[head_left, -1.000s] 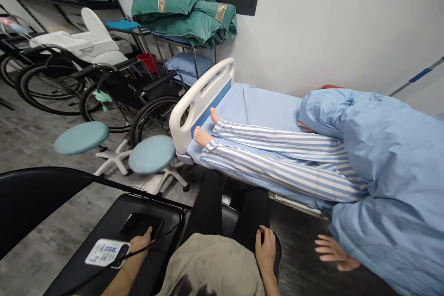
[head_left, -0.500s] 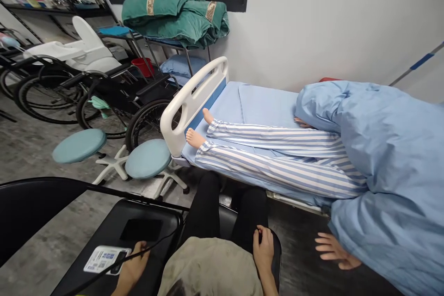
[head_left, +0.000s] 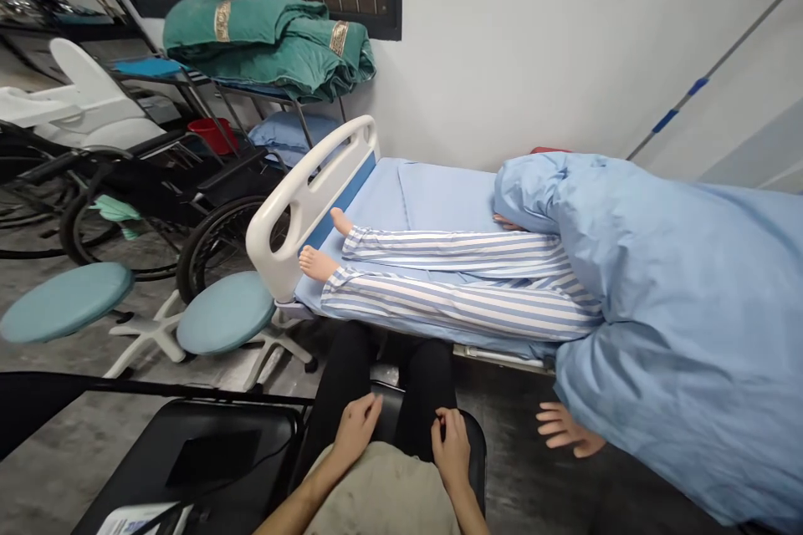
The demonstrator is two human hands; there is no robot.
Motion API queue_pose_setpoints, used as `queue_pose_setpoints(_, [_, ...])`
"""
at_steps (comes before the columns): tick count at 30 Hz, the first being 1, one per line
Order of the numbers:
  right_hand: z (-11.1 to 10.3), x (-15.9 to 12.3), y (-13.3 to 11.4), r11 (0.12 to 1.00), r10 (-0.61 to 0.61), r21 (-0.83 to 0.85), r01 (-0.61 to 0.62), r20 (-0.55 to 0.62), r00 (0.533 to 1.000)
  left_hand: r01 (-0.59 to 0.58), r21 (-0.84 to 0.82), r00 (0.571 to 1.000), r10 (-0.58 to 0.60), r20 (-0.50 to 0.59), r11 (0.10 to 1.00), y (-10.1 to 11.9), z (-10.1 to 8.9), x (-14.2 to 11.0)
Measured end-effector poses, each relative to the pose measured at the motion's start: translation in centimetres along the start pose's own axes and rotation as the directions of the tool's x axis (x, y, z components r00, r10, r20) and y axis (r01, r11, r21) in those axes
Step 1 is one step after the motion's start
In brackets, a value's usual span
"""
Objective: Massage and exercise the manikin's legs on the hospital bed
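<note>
L hand (head_left: 356, 428) and R hand (head_left: 450, 447) rest released on beige cloth (head_left: 382, 493), grasp nothing; blue sheet (head_left: 677, 309) covers mannequin (head_left: 568, 426) top, striped legs (head_left: 457, 288) lie uncovered on bed (head_left: 439, 196).

own hands (head_left: 356, 428): 2 | round teal stools (head_left: 224, 313): 2 | hospital beds (head_left: 301, 177): 1 | bare feet (head_left: 318, 263): 2

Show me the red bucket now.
In the head view, the red bucket sits upper left, beneath the metal rack, behind the black wheelchair and left of the blue pillow.
</note>
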State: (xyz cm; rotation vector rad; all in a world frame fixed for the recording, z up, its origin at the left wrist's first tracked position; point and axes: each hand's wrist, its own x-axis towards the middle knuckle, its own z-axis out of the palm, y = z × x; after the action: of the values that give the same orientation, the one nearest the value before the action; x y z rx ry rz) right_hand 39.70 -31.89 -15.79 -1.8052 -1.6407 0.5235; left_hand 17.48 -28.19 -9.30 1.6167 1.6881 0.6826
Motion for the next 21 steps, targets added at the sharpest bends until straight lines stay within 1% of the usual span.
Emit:
queue_pose_setpoints(3, [-0.5,-0.1,0.5,1.0,-0.009,-0.027,0.008,-0.003,1.0,-0.07,-0.06,0.998,0.069,-0.007,0.996,3.2,1.3,3.4])
queue_pose_setpoints(6, [-0.9,-0.1,1.4,0.999,-0.03,-0.042,0.028,-0.04,0.999,-0.138,-0.12,0.989,0.13,-0.072,0.983,5.6,1.2,7.2])
queue_pose_setpoints(7, [-1.0,-0.1,1.6,0.998,-0.04,-0.044,0.037,-0.051,0.998,-0.159,-0.112,0.983,0.147,-0.112,0.981,6.1,0.7,8.7])
queue_pose_setpoints(9, [-1.0,0.0,1.9,0.998,-0.054,-0.041,0.051,-0.063,0.997,-0.195,-0.046,0.959,0.18,-0.219,0.98,6.5,-0.6,12.0])
queue_pose_setpoints(11, [-0.8,0.0,1.9,0.998,-0.059,-0.042,0.057,-0.062,0.996,-0.21,0.07,0.923,0.221,-0.316,0.975,6.0,-2.5,15.5])
queue_pose_setpoints(13, [-0.5,0.2,1.7,0.997,-0.056,-0.052,0.053,-0.069,0.996,-0.219,0.204,0.886,0.282,-0.368,0.954,4.8,-4.8,18.9])
queue_pose_setpoints(15, [-0.1,0.4,1.4,0.997,-0.054,-0.065,0.049,-0.085,0.995,-0.238,0.335,0.869,0.354,-0.346,0.912,3.1,-7.3,21.7])
queue_pose_setpoints(16, [0.1,0.6,1.2,0.996,-0.055,-0.072,0.049,-0.094,0.994,-0.241,0.401,0.87,0.38,-0.314,0.884,2.3,-8.4,22.8])
queue_pose_setpoints(19, [0.4,1.1,0.5,0.995,-0.058,-0.084,0.048,-0.114,0.992,-0.261,0.584,0.888,0.428,-0.167,0.769,0.4,-11.3,25.2])
queue_pose_setpoints(21, [0.3,1.3,0.1,0.995,-0.049,-0.087,0.038,-0.127,0.991,-0.309,0.647,0.896,0.442,-0.049,0.697,-0.1,-12.4,26.3])
